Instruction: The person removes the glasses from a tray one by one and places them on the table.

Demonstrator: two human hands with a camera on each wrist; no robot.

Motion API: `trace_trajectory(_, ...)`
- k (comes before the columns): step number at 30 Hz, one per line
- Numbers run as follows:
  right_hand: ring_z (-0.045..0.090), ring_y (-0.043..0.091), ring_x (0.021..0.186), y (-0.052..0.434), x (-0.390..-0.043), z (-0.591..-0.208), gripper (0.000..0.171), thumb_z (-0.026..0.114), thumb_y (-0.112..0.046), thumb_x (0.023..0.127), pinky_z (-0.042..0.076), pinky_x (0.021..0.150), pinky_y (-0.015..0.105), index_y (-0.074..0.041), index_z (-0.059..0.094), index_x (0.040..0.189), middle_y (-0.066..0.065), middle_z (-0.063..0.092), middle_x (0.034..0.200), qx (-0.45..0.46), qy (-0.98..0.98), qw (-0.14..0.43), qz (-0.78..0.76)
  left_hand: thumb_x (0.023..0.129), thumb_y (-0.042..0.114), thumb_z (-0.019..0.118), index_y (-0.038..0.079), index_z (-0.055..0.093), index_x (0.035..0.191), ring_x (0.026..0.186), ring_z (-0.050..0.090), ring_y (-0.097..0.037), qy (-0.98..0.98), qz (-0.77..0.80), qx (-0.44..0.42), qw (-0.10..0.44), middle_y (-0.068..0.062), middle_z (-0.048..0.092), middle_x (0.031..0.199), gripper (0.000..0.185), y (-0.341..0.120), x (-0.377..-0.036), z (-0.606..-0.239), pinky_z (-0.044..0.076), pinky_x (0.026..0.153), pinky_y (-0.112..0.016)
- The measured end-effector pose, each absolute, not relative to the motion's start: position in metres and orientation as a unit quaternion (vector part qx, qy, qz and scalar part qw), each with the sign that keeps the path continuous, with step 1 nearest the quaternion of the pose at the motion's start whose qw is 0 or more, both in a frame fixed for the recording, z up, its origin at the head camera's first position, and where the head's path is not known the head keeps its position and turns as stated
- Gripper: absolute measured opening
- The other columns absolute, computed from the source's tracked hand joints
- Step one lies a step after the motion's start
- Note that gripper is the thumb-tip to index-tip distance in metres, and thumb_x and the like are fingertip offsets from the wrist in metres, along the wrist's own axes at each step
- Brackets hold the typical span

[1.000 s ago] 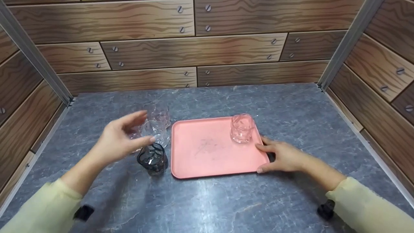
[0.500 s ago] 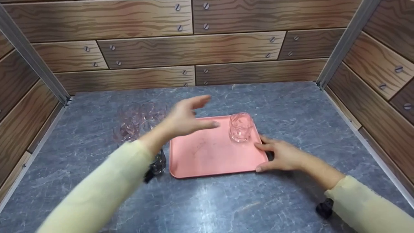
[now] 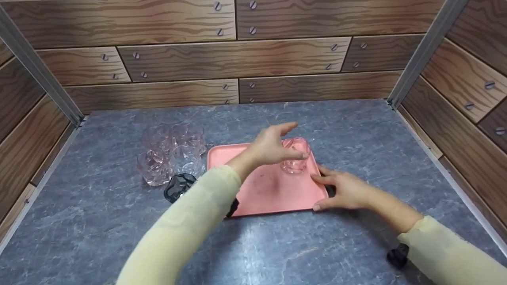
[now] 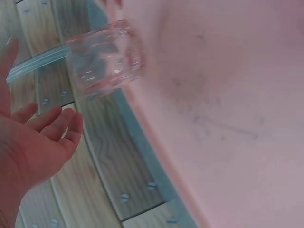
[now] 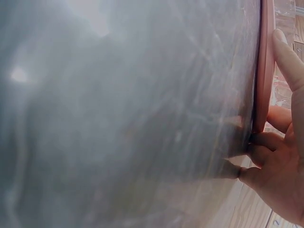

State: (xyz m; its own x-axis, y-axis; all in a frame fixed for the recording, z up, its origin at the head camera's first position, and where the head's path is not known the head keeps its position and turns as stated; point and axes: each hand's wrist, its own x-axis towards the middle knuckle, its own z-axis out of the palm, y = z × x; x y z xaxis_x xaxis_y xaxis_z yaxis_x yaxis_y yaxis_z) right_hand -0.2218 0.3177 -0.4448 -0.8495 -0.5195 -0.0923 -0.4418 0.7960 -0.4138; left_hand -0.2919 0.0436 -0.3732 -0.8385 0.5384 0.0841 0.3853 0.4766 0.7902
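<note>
A pink tray [image 3: 273,198] lies on the table with one clear glass [image 3: 294,168] upright near its far right corner. Over the tray, my left hand [image 3: 273,146] reaches toward that glass with thumb and fingers spread. The left wrist view shows a gap between the left hand [image 4: 38,137] and the glass [image 4: 107,59]. My right hand [image 3: 348,190] grips the tray's right edge. In the right wrist view, the thumb and fingers of the right hand [image 5: 280,166] are at the tray's rim [image 5: 266,66], some fingers lower down by the table.
Left of the tray, several pinkish glasses [image 3: 154,168] stand in a cluster with a clear glass [image 3: 186,160]. A dark glass [image 3: 180,188] is in front of them, partly hidden by the left sleeve [image 3: 190,217]. Wood-patterned walls [image 3: 178,63] enclose the marbled table [image 3: 336,253].
My left hand has moved right from beside the dark glass, across the tray, to the glass on it. The right hand and the tray have stayed in place.
</note>
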Motion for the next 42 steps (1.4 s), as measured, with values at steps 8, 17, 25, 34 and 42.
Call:
trace_trajectory(8, 0.039, 0.057, 0.144, 0.316, -0.22, -0.444, 0.1, 0.083, -0.069, 0.08, 0.035, 0.116, 0.07, -0.007, 0.055, 0.154, 0.029, 0.035, 0.164, -0.256, 0.943, 0.092, -0.193, 0.082, 0.041, 0.094, 0.013, 0.044, 0.162, 0.152, 0.04, -0.026, 0.857, 0.444, 0.239, 0.105, -0.004, 0.046, 0.164, 0.098, 0.057, -0.299, -0.396, 0.036, 0.124, -0.043)
trace_trajectory(17, 0.04, 0.058, 0.143, 0.318, -0.218, -0.448, 0.099, 0.083, -0.068, 0.081, 0.037, 0.115, 0.07, -0.007, 0.055, 0.154, 0.03, 0.035, 0.163, -0.26, 0.941, 0.092, -0.198, 0.084, 0.037, 0.093, 0.013, 0.044, 0.162, 0.15, 0.044, -0.026, 0.853, 0.462, 0.214, 0.111, -0.005, 0.046, 0.165, 0.096, 0.07, -0.301, -0.413, 0.038, 0.122, -0.042)
trace_trajectory(25, 0.039, 0.059, 0.143, 0.318, -0.219, -0.446, 0.102, 0.081, -0.072, 0.08, 0.035, 0.115, 0.071, -0.008, 0.054, 0.155, 0.029, 0.033, 0.165, -0.254, 0.943, 0.098, -0.194, 0.084, 0.029, 0.094, 0.011, 0.047, 0.16, 0.146, 0.05, -0.024, 0.856, 0.459, 0.21, 0.109, -0.006, 0.051, 0.161, 0.091, 0.073, -0.304, -0.416, 0.042, 0.119, -0.036)
trace_trajectory(34, 0.041, 0.057, 0.143, 0.317, -0.219, -0.448, 0.1, 0.082, -0.069, 0.081, 0.037, 0.116, 0.069, -0.008, 0.054, 0.155, 0.03, 0.035, 0.163, -0.261, 0.942, 0.089, -0.191, 0.086, 0.023, 0.092, 0.007, 0.05, 0.158, 0.142, 0.054, -0.022, 0.858, 0.456, 0.213, 0.106, -0.01, 0.056, 0.155, 0.085, 0.071, -0.301, -0.416, 0.044, 0.116, -0.03)
trace_trajectory(42, 0.04, 0.058, 0.143, 0.318, -0.22, -0.446, 0.1, 0.082, -0.068, 0.081, 0.036, 0.115, 0.069, -0.007, 0.053, 0.155, 0.03, 0.034, 0.164, -0.259, 0.942, 0.093, -0.195, 0.085, 0.023, 0.093, 0.007, 0.051, 0.157, 0.141, 0.055, -0.022, 0.853, 0.465, 0.211, 0.106, -0.009, 0.058, 0.154, 0.085, 0.072, -0.296, -0.408, 0.044, 0.116, -0.03)
